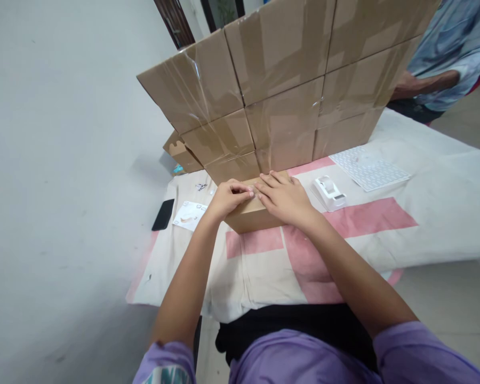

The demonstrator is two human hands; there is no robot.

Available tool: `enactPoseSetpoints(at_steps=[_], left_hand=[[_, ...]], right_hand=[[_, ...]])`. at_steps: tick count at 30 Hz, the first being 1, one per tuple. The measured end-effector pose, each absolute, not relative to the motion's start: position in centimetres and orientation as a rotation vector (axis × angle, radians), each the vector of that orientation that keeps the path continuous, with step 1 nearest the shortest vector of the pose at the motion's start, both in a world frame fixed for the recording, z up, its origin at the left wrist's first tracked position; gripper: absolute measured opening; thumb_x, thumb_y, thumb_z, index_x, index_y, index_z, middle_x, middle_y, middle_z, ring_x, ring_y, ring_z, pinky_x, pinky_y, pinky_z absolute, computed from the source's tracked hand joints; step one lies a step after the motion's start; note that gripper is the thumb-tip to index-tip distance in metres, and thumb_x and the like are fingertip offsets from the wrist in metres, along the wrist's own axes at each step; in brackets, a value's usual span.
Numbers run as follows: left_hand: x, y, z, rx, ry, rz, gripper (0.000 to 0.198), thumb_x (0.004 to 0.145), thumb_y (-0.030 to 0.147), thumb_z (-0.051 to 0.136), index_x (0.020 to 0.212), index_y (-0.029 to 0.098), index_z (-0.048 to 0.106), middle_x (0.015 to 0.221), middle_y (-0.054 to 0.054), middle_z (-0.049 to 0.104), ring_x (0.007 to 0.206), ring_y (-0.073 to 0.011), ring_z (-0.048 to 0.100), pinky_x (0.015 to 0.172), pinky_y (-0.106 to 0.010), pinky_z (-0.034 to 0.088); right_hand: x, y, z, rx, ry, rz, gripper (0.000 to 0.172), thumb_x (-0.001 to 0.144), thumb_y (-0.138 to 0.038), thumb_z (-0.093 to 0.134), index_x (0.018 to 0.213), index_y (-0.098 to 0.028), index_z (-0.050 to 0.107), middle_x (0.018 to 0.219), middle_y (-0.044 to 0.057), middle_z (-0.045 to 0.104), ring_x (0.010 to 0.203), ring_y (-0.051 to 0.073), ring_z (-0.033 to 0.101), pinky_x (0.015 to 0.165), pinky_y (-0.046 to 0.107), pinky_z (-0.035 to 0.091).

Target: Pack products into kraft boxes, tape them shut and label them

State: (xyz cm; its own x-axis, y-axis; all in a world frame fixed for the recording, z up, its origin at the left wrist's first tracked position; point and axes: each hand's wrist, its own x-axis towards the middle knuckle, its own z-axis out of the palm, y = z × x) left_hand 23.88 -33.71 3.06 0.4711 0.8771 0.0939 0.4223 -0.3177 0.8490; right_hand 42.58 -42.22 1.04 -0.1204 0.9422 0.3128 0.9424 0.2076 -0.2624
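Touching box [256,220], cloth edge [221,312] nearer, cardboard [284,125] behind

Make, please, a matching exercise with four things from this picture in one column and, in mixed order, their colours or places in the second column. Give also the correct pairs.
Things:
1. small cardboard box
2. tape dispenser
3. phone
4. patterned sheet

Colours or places:
A. black, at the left edge of the cloth
B. under the left hand and right hand
C. farthest right of the four
D. white, just to the right of the box

Pairs: 1-B, 2-D, 3-A, 4-C
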Motion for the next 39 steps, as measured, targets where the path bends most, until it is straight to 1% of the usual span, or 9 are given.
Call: enactPoseSetpoints(at_steps=[13,15,17,19,22,26,33,36,39], left_hand=[[24.1,-33.3,2.8,2.215,1.137,0.557,0.022,0.081,0.037,0.074,0.091,0.018,0.072,0.097,-0.005,0.063,0.095,-0.0198,0.058,0.089,-0.034,0.044],[24.2,-33.3,2.3,2.158,1.17,0.647,0.039,0.079,0.036,0.077,0.112,0.018,0.069,0.097,-0.003,0.061,0.093,-0.0183,0.058,0.09,-0.034,0.044],[24.3,-33.2,1.8,2.096,1.195,0.751,0.074,0.076,0.035,0.08,0.142,0.017,0.051,0.093,0.0,0.057,0.087,-0.0164,0.057,0.087,-0.032,0.045],[24.5,-33.1,1.6,2.084,1.225,0.78,0.095,0.076,0.035,0.08,0.156,0.016,0.032,0.089,0.001,0.056,0.083,-0.0157,0.057,0.082,-0.03,0.045],[24.9,-32.9,2.1,2.165,1.371,0.665,0.081,0.079,0.046,0.078,0.149,0.02,0.046,0.089,-0.001,0.062,0.082,-0.019,0.06,0.074,-0.031,0.043],[25.6,-32.9,3.5,2.246,1.626,0.526,0.043,0.083,0.062,0.07,0.108,0.027,0.072,0.1,-0.005,0.073,0.096,-0.0284,0.066,0.075,-0.035,0.043],[24.3,-36.8,2.4,2.468,1.372,0.642,0.048,0.091,0.05,0.066,0.132,0.025,0.062,0.104,-0.007,0.072,0.101,-0.0286,0.065,0.087,-0.04,0.048],[20.7,-39.2,-0.6,2.558,1.232,0.989,0.037,0.094,0.045,0.065,0.125,0.025,0.065,0.12,-0.009,0.067,0.113,-0.0272,0.061,0.099,-0.042,0.047],[15.2,-39.5,-4.3,2.45,1.496,1.117,0.035,0.096,0.04,0.058,0.126,0.023,0.063,0.12,-0.011,0.066,0.116,-0.0254,0.061,0.103,-0.041,0.047]], right_hand=[[42.5,-42.2,1.1,-1.772,-2.079,0.018,0.047,0.106,-0.038,0.034,0.145,-0.029,0.059,0.163,0.006,0.045,0.153,0.033,0.036,0.115,0.06,0.037],[42.5,-42.1,1.1,-1.771,-2.076,0.022,0.047,0.107,-0.04,0.033,0.145,-0.029,0.059,0.163,0.006,0.045,0.153,0.033,0.037,0.115,0.06,0.037],[42.5,-42.1,1.0,-1.766,-2.069,0.025,0.047,0.107,-0.04,0.033,0.144,-0.029,0.06,0.164,0.006,0.044,0.153,0.033,0.037,0.114,0.06,0.037],[42.6,-42.1,0.9,-1.761,-2.068,0.02,0.047,0.106,-0.039,0.033,0.143,-0.029,0.061,0.164,0.007,0.044,0.153,0.033,0.036,0.115,0.061,0.036],[42.6,-42.1,0.8,-1.761,-2.074,0.016,0.047,0.106,-0.037,0.034,0.144,-0.028,0.06,0.164,0.006,0.044,0.153,0.032,0.036,0.115,0.061,0.035],[42.4,-42.4,0.9,-1.782,-2.043,0.011,0.05,0.105,-0.037,0.035,0.15,-0.025,0.053,0.163,0.006,0.045,0.152,0.031,0.037,0.114,0.058,0.039],[42.4,-42.1,1.2,-1.746,-1.975,0.004,0.058,0.1,-0.037,0.04,0.155,-0.018,0.043,0.155,0.012,0.055,0.147,0.033,0.044,0.11,0.058,0.041],[42.9,-42.8,-0.5,-1.565,-1.749,-0.22,0.059,0.095,-0.037,0.047,0.15,-0.016,0.046,0.134,0.015,0.068,0.13,0.034,0.057,0.113,0.061,0.035],[42.3,-44.8,-3.9,-1.228,-1.482,-0.498,0.039,0.088,-0.028,0.052,0.126,-0.024,0.059,0.107,0.009,0.071,0.115,0.031,0.061,0.116,0.062,0.027]])
